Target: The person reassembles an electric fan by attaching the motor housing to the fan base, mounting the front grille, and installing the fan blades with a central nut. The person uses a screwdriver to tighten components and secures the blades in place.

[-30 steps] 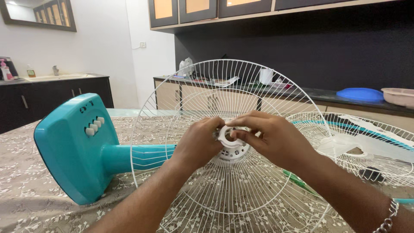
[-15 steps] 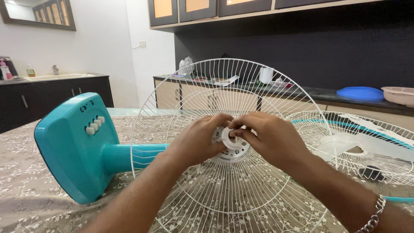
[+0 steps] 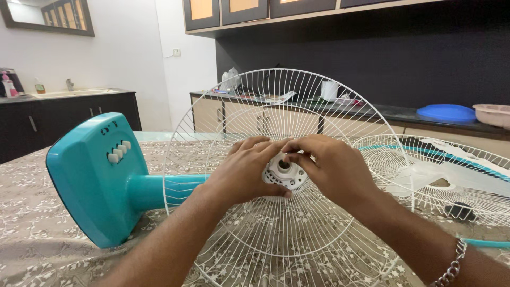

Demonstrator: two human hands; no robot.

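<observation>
A teal fan [image 3: 95, 180] lies on its side on a cloth-covered table, its base with white buttons facing me at the left. A round white wire rear guard [image 3: 287, 234] stands upright around the fan's motor end. At the guard's centre is a white plastic ring nut [image 3: 285, 172]. My left hand [image 3: 241, 172] grips the ring's left side with the fingers curled over its top. From the right, my right hand [image 3: 329, 167] pinches the ring's upper edge. A metal chain bracelet [image 3: 451, 268] hangs on my right wrist.
A second white wire guard with a teal rim [image 3: 451, 180] lies flat on the table at the right, with translucent fan blades on it. A green-handled tool [image 3: 467, 243] lies beyond my right forearm. Dark cabinets with a sink [image 3: 64, 95] stand behind.
The white ring was held slightly off the guard's centre and tilted; now it sits flat against the hub, with both hands closed more tightly around it.
</observation>
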